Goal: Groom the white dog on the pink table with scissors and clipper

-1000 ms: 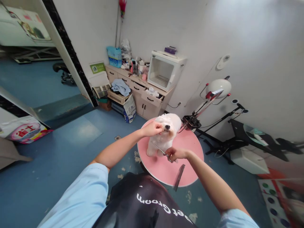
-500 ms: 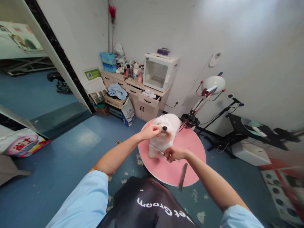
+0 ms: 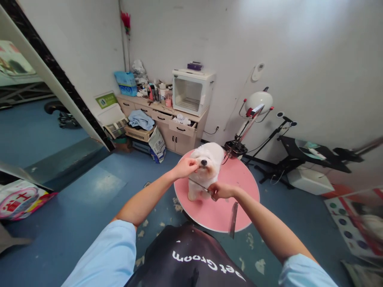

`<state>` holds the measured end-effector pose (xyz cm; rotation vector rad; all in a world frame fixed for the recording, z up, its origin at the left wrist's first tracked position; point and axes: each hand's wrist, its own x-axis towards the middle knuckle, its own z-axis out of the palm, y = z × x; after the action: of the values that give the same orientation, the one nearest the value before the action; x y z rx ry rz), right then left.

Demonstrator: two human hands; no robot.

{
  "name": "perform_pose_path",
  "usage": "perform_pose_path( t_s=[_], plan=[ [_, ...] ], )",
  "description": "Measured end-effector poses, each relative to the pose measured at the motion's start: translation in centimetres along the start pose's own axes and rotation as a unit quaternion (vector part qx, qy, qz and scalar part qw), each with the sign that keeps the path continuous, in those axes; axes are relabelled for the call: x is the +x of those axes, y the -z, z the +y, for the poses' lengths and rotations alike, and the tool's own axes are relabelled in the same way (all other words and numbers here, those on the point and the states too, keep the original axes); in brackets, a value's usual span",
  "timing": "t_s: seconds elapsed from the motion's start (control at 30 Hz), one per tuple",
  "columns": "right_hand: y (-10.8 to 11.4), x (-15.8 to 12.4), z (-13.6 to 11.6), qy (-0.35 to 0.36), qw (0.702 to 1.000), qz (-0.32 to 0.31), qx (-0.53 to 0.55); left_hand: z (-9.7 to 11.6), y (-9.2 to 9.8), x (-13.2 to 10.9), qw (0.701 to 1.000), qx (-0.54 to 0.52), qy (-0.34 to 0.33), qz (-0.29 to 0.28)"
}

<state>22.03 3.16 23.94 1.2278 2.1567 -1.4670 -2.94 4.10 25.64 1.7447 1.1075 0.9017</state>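
A fluffy white dog point(image 3: 214, 153) stands on a round pink table point(image 3: 236, 179), facing me. At the left side of its muzzle, my left hand point(image 3: 186, 167) is closed, the fingertips pinched against the face fur. My right hand point(image 3: 220, 191) grips the handles of a pair of scissors point(image 3: 200, 184) in front of the dog's chest, the blades pointing left across the fur. A metal comb point(image 3: 233, 219) lies at the table's front edge, partly over the rim.
Behind stands a cabinet point(image 3: 185, 139) with bottles and a white glass-door box point(image 3: 191, 93). A dryer on a stand point(image 3: 259, 103) is behind the table at right, beside a black side table point(image 3: 317, 155). Fur clumps lie on the floor.
The view has turned slightly right, so the room sits further left. The scissors stay in my right hand near the chest, and my left hand remains at the muzzle.
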Motion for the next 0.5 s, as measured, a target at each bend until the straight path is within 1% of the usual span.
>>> perform_pose_path(
  t_s=[0.07, 0.2, 0.33, 0.37, 0.47, 0.5],
  plan=[
    [0.3, -0.3, -0.4, -0.013, 1.0, -0.02, 0.004, -0.5, 0.2, 0.1, 1.0, -0.001, -0.006, -0.005],
    [1.5, -0.9, -1.3, -0.002, 0.999, -0.029, 0.041, -1.1, 0.5, 0.1, 1.0, -0.007, -0.001, -0.011],
    [2.4, -1.2, -2.5, -0.047, 0.993, -0.105, -0.011, -1.0, 0.7, 0.0, 1.0, -0.012, -0.003, -0.017],
    [2.6, -1.2, -2.8, -0.053, 0.993, -0.101, -0.001, -0.9, 0.8, -0.1, 1.0, -0.017, -0.005, -0.02],
    [2.8, -1.2, -3.5, -0.057, 0.997, -0.048, 0.037, -0.6, 1.0, -0.2, 0.999, -0.027, -0.02, -0.025],
    [2.8, -1.1, -3.6, -0.063, 0.996, -0.049, 0.03, -0.5, 1.2, -0.3, 0.999, -0.026, -0.024, -0.024]
  ],
)
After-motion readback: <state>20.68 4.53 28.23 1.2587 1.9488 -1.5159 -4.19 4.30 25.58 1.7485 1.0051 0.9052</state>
